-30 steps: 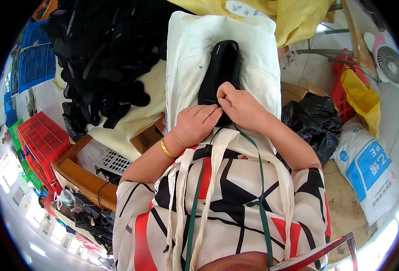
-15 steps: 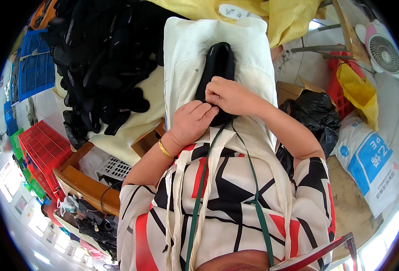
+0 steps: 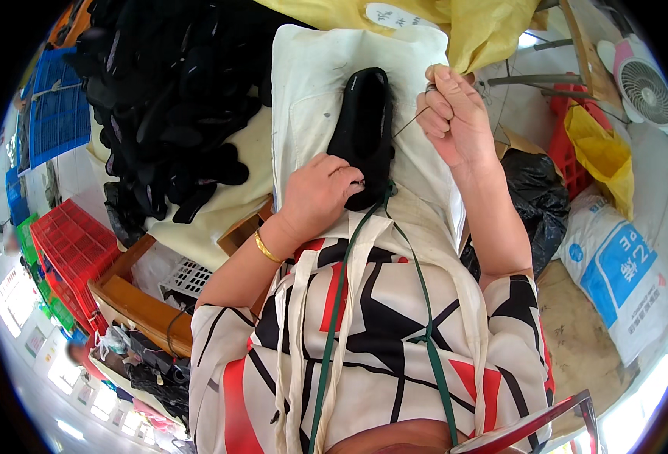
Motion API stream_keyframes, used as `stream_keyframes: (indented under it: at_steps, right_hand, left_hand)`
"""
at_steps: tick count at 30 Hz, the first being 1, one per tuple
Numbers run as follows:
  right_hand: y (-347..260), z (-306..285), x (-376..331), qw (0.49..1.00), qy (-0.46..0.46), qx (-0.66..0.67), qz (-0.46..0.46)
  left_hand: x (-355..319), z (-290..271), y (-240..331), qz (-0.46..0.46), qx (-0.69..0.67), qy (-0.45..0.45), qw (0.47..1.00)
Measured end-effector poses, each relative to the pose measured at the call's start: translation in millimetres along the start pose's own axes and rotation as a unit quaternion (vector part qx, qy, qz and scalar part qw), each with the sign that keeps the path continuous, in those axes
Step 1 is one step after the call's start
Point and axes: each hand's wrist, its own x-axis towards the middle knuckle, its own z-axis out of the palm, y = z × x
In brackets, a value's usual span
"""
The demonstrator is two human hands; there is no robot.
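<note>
A black cloth shoe lies lengthwise on the white apron over my lap, its opening facing up and its toe pointing away. My left hand is closed on the near left side of the shoe, fingertips pressed against its edge. My right hand is raised to the right of the shoe, fingers pinched together. From it a thin dark thread runs taut down to the shoe's right edge. A dark band shows on one right finger. Whether a needle is in the pinch cannot be made out.
A large heap of black shoes covers the cream cloth at left. Beside it stand an open wooden drawer and a red crate. At right are a black plastic bag, a white sack and a fan.
My right hand has lifted from the shoe up and to the right, drawing the thread out. My left hand stays at the shoe's near side, shifted slightly.
</note>
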Motion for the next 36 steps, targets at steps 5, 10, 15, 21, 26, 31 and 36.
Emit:
stream_keyframes:
  at_steps: [5, 10, 15, 21, 26, 31, 36]
  right_hand:
    - [37.5, 7.2, -18.7, 0.953, 0.017, -0.299, 0.038]
    - [52.8, 4.9, -49.3, 0.819, -0.055, -0.569, 0.057]
    - [58.9, 2.5, -64.8, 0.721, -0.081, -0.686, -0.047]
    - [63.3, 1.5, -71.3, 0.674, -0.101, -0.723, -0.109]
    - [61.6, 3.7, -71.8, 0.658, -0.112, -0.735, -0.117]
    - [61.2, 4.8, -72.2, 0.654, -0.112, -0.739, -0.116]
    - [61.1, 9.4, -73.3, 0.637, -0.116, -0.754, -0.111]
  left_hand:
    - [4.0, -1.9, 2.6, -0.032, -0.042, -0.007, 0.999]
    - [-4.2, 2.2, 6.1, -0.101, -0.053, 0.021, 0.993]
    - [-6.6, 3.7, 9.1, -0.118, -0.044, 0.039, 0.991]
    - [-13.1, 9.0, 5.6, -0.131, -0.073, 0.057, 0.987]
    - [-13.4, 10.5, 4.2, -0.119, -0.053, 0.062, 0.99]
    - [-13.7, 11.2, 4.1, -0.114, -0.039, 0.064, 0.991]
    - [-11.8, 9.9, 5.6, -0.094, -0.013, 0.071, 0.993]
